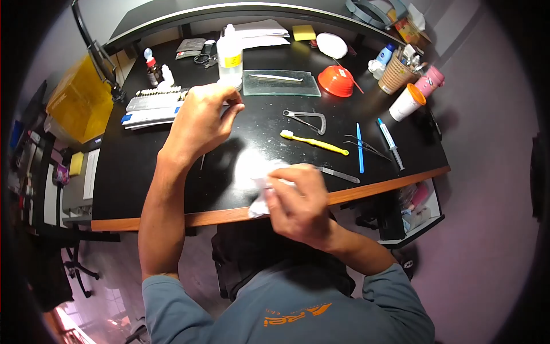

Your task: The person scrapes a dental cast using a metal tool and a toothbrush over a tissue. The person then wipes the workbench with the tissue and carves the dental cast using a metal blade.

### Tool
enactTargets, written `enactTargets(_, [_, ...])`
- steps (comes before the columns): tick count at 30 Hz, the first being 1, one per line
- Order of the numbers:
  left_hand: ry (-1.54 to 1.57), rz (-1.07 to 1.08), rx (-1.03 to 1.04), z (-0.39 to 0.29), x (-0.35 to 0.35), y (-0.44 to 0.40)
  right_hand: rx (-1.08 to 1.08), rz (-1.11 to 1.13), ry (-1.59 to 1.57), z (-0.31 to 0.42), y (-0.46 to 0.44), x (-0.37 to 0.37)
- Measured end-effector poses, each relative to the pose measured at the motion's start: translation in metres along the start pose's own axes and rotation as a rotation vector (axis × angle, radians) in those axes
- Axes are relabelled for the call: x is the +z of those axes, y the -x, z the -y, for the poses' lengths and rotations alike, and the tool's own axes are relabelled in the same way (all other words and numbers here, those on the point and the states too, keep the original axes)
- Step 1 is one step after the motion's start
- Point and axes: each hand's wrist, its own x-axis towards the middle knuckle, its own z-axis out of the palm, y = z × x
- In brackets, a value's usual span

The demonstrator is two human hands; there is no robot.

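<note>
My left hand (200,117) is raised over the desk in front of the clear bottle (230,60), its fingers curled in a pinch. Whatever it may hold is hidden. Near the front edge, my right hand (299,203) grips a crumpled white tissue (259,207) and is slightly blurred. Just beyond that hand lies a scalpel-like metal tool (342,175), partly covered. A yellow toothbrush (315,141) and a metal caliper (307,120) are farther up. To the right are a blue stick (360,148), metal tweezers (372,147) and a syringe (391,143).
A glass slab (281,87) bearing a metal instrument lies at the back, beside a red rubber bowl (336,80). Cups and a tool holder (395,77) stand at the right. A shade guide (154,103) sits at the left. An open drawer (421,215) juts below the right edge.
</note>
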Motion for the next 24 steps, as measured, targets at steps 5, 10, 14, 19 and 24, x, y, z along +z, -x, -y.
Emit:
enactTargets(5, [-0.015, 0.008, -0.027, 0.001, 0.0, 0.001, 0.12, 0.118, 0.119, -0.018, 0.009, -0.017])
enactTargets(10, [-0.005, 0.011, -0.047, 0.005, 0.0, 0.002, 0.228, 0.206, 0.091, -0.025, 0.017, -0.012])
enactTargets(14, [-0.011, 0.03, -0.073, 0.006, 0.001, 0.003, 0.222, 0.251, 0.218, -0.02, 0.012, -0.02])
enactTargets(19, [-0.015, 0.028, -0.049, 0.006, 0.001, 0.002, 0.22, 0.21, 0.143, -0.027, 0.005, -0.029])
enactTargets(24, [0.012, 0.009, -0.001, 0.007, 0.002, 0.002, 0.357, 0.088, 0.235, -0.078, 0.001, -0.055])
